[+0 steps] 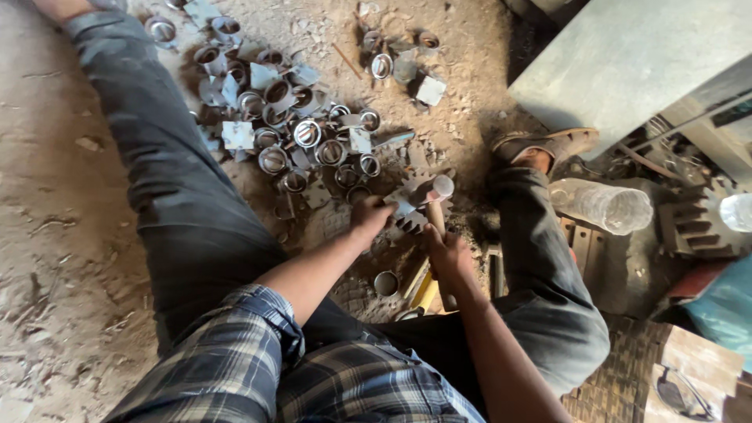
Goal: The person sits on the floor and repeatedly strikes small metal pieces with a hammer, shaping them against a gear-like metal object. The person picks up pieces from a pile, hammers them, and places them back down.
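Clearly, my right hand (448, 252) grips the hammer (435, 205) low on its wooden handle; my left hand (368, 217) pinches a small metal piece (401, 207) against the gear (415, 205) on the floor. Rigid, probably sharp-edged; I'd hold its rim.

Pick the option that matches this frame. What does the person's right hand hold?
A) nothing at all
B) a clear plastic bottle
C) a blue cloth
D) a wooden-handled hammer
D: the right hand grips the wooden handle of a hammer, whose metal head sits over the toothed gear where the left hand steadies a small metal piece; the clear plastic bottle lies untouched beside the right leg.
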